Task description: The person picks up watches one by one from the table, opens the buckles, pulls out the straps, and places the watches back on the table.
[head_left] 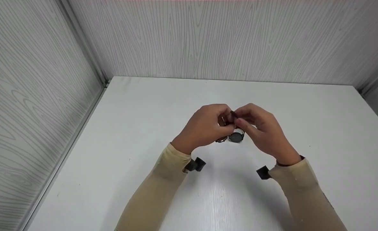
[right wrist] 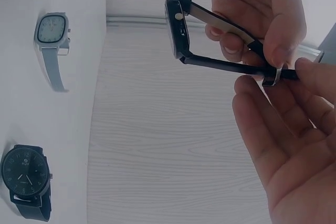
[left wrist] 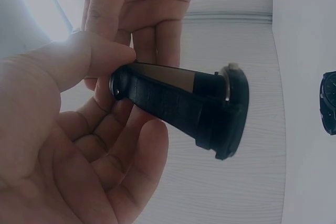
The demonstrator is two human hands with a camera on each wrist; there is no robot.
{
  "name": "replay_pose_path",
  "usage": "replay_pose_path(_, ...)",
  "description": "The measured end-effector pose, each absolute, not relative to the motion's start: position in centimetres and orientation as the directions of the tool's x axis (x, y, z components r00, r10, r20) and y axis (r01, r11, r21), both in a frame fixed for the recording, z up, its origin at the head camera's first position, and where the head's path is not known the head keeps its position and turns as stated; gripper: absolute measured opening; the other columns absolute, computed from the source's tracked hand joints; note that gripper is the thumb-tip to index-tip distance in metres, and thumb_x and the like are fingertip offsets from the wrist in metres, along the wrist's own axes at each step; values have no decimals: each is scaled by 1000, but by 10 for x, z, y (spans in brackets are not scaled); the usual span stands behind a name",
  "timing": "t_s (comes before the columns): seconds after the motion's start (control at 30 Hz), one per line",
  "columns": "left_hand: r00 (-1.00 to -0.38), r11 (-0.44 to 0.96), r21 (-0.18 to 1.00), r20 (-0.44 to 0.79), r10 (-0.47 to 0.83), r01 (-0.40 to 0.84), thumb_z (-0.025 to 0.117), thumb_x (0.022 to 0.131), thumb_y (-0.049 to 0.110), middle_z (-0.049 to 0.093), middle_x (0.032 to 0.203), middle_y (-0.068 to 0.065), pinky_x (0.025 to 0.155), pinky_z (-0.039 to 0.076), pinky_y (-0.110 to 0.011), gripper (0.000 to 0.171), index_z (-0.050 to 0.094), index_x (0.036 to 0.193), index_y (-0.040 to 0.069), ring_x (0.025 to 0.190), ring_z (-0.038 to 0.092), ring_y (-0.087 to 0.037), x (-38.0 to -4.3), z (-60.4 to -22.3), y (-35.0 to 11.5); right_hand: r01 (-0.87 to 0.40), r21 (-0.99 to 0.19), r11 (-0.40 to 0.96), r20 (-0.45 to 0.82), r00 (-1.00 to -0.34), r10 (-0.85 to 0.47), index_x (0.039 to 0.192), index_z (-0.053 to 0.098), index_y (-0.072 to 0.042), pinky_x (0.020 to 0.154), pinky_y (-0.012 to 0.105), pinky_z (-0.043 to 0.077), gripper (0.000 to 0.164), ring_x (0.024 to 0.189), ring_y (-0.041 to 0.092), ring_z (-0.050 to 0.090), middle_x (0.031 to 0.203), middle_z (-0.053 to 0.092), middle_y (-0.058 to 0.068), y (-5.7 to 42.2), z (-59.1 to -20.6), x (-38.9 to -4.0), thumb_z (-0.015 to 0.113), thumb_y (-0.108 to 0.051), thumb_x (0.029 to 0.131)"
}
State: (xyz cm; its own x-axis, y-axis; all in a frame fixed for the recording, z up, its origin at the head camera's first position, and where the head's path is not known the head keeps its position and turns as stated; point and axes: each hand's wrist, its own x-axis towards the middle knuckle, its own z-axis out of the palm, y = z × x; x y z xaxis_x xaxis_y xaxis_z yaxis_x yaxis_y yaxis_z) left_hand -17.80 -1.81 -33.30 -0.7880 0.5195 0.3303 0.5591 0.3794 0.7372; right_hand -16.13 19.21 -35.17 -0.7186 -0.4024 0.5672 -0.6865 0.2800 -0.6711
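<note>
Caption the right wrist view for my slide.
Both hands grip a watch strap; a pale watch and a black watch rest nearby.

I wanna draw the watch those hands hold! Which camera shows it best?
The right wrist view: the watch shows its case, both strap halves and metal buckle. The left wrist view shows the case bigger, but no clear buckle. The head view shows only a dark bit between fingers.

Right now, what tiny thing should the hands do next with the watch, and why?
Maybe the right hand could gently ease the strap end along while the left hand steadies the buckle. Both halves of the watch's strap meet at that buckle, and the right thumb is right by the strap end. I can't tell whether it's fastened.
</note>
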Motion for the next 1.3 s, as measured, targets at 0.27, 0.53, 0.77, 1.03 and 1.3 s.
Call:
replay_pose_path(0.27,-786,377,741,320,529,555,69,88,11,66,81,6,60,50,-24,6,65,91,14,61,61,-6,-178,-333,-18,-705,-673,223,589,-693,-416,113,64,4,85,25,57,17,96,16,68,106,67,11,192,-354,-162,63,10,97)
replay_pose_path(0.53,-794,371,756,307,525,539,69,88,12,62,82,2,60,49,-25,10,61,83,13,67,60,-8,-176,-333,-15,-693,-673,258,587,-713,-384,110,63,4,81,24,56,12,91,15,66,102,66,9,191,-355,-162,63,7,98)
replay_pose_path(0.77,-795,349,754,360,488,557,72,91,18,67,78,9,61,49,-25,12,60,90,15,68,63,-5,-175,-333,-15,-669,-701,247,581,-736,-348,111,64,6,80,24,55,13,88,16,64,101,66,10,191,-355,-163,63,6,99)
replay_pose_path(1.03,-741,287,713,476,474,640,71,93,14,74,91,9,69,55,-21,3,73,94,14,73,68,2,-175,-332,-14,-628,-743,230,571,-775,-271,113,64,9,83,25,56,15,92,15,67,103,68,8,193,-353,-163,63,4,100)
replay_pose_path(1.3,-720,322,658,520,459,681,70,93,11,76,87,6,70,55,-18,8,70,85,11,76,68,3,-176,-331,-15,-570,-794,213,500,-811,-304,117,66,2,84,28,56,16,90,23,67,104,68,11,193,-351,-160,62,-1,102)
